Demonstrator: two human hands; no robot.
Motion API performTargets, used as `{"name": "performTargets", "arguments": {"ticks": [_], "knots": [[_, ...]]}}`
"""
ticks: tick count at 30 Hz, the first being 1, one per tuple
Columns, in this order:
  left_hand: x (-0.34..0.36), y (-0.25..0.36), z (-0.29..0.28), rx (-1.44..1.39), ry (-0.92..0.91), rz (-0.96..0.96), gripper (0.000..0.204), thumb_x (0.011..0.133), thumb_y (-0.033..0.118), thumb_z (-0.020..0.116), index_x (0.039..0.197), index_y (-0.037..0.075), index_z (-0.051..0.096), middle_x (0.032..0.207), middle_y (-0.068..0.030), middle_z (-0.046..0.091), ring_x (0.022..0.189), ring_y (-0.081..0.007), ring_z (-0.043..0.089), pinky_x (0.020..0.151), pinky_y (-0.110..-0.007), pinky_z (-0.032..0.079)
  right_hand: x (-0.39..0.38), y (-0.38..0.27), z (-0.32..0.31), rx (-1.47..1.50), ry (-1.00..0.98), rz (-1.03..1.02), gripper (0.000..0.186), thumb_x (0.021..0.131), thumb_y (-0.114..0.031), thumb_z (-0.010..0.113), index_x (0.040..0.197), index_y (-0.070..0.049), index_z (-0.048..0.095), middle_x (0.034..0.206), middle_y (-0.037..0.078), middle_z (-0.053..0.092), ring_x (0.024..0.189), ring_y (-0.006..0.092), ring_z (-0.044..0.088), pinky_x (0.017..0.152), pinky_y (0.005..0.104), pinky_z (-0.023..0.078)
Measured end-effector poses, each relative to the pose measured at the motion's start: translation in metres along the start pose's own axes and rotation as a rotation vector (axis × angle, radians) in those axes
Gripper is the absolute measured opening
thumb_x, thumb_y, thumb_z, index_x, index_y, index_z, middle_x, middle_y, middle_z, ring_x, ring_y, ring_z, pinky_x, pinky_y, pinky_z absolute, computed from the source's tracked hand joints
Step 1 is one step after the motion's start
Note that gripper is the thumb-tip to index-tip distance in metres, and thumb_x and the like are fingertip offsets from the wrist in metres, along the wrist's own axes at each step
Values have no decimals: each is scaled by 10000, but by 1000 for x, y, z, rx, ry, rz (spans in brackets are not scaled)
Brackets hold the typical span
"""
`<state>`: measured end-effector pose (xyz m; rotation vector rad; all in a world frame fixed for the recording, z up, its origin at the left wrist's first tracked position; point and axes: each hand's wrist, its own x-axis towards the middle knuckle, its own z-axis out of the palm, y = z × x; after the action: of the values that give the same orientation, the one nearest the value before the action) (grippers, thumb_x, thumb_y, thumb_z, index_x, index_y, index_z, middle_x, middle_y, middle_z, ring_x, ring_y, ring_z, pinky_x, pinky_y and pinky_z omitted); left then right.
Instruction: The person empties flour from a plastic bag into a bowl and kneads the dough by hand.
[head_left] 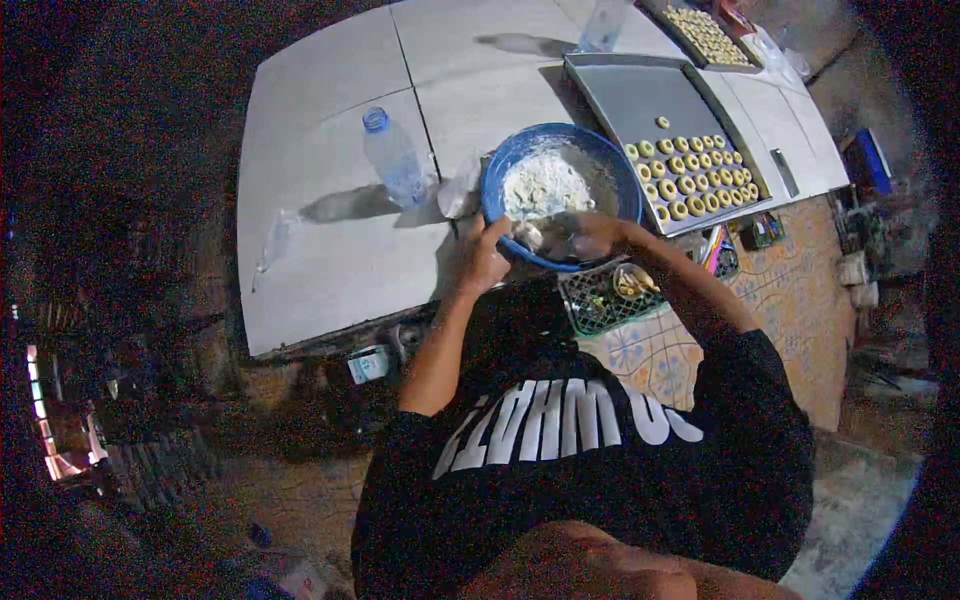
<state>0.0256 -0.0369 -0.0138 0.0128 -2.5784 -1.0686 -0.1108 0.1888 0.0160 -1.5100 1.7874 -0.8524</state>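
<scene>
A blue bowl (491, 185) sits at the near edge of the white table and holds a heap of white flour (545, 183). My left hand (486, 260) is closed on the bowl's near left rim. My right hand (595, 236) reaches inside, low on the near side, where its fingers are blurred and partly hidden. A pale lump, perhaps dough (527, 236), lies between the hands. Just right of the bowl is a metal tray (640, 100), with rows of small ring-shaped dough pieces (686, 184) on its near half.
An upright clear plastic bottle (393, 155) and a crumpled plastic bag (460, 190) are left of the bowl. Another bottle (603, 25) and a second filled tray (708, 42) stand farther back. Below the table edge sits a dark crate (590, 315) holding a small bowl (632, 282).
</scene>
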Motion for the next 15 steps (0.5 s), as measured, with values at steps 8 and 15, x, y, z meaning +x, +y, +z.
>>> {"name": "performTargets", "arguments": {"ticks": [8, 15], "knots": [[-2, 7, -13, 62, -7, -24, 468, 636, 102, 699, 1098, 97, 623, 1169, -195, 565, 1070, -399, 539, 900, -437, 455, -20, -19, -47, -76, 240, 409, 411, 851, -261, 642, 1160, 2, 576, 1065, 114, 640, 961, 246, 603, 902, 379, 468], [4, 11, -18, 105, -195, -61, 442, 639, 200, 718, 1073, 202, 635, 1003, -139, 591, 977, -373, 562, 817, -474, 476, 36, 47, -8, -410, 531, 536, 378, 860, -249, 556, 1153, -12, 568, 972, 226, 646, 917, 355, 635, 843, 459, 482]]}}
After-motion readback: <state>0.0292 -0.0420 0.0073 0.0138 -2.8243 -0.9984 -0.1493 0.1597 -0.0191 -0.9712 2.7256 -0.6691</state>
